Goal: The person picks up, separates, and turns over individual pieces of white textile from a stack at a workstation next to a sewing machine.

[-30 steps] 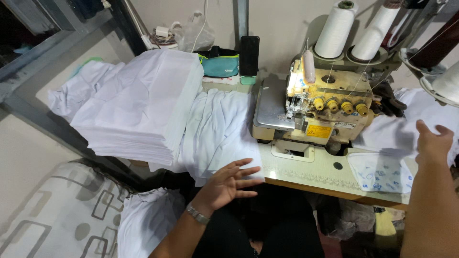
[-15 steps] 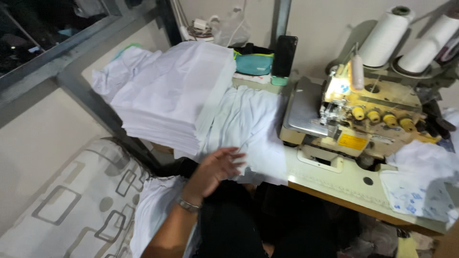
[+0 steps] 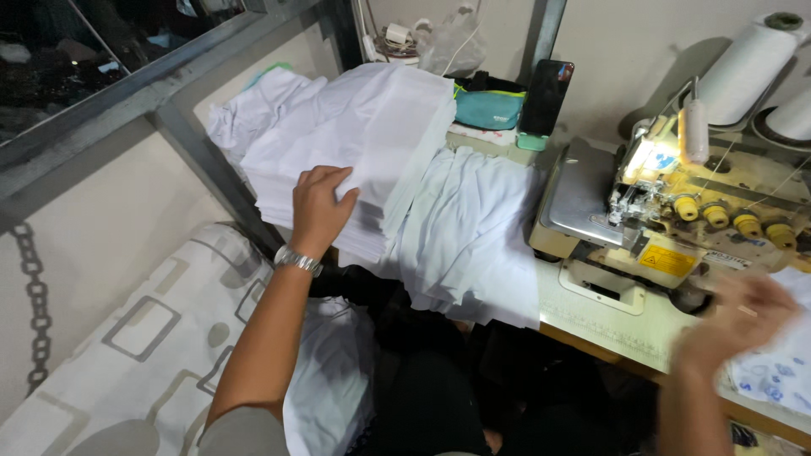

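My left hand [image 3: 319, 209], with a metal watch on the wrist, rests flat on the near edge of a tall stack of white fabric pieces [image 3: 355, 143] at the left of the table. My right hand [image 3: 733, 314] is blurred, hovering over the table edge in front of the overlock sewing machine [image 3: 667, 211], beside a white printed cloth [image 3: 781, 371]. I cannot tell whether it holds anything. More white fabric [image 3: 469, 236] drapes over the table between the stack and the machine.
White thread cones [image 3: 748, 59] stand behind the machine. A dark phone [image 3: 545, 97] leans on the wall next to a teal pouch [image 3: 490, 108]. A metal frame [image 3: 190, 127] runs at the left. A patterned cushion [image 3: 144, 338] lies below.
My left hand has moved up from my lap onto the white fabric stack. My right hand has come down from the right toward the table's front. The view has swung left.
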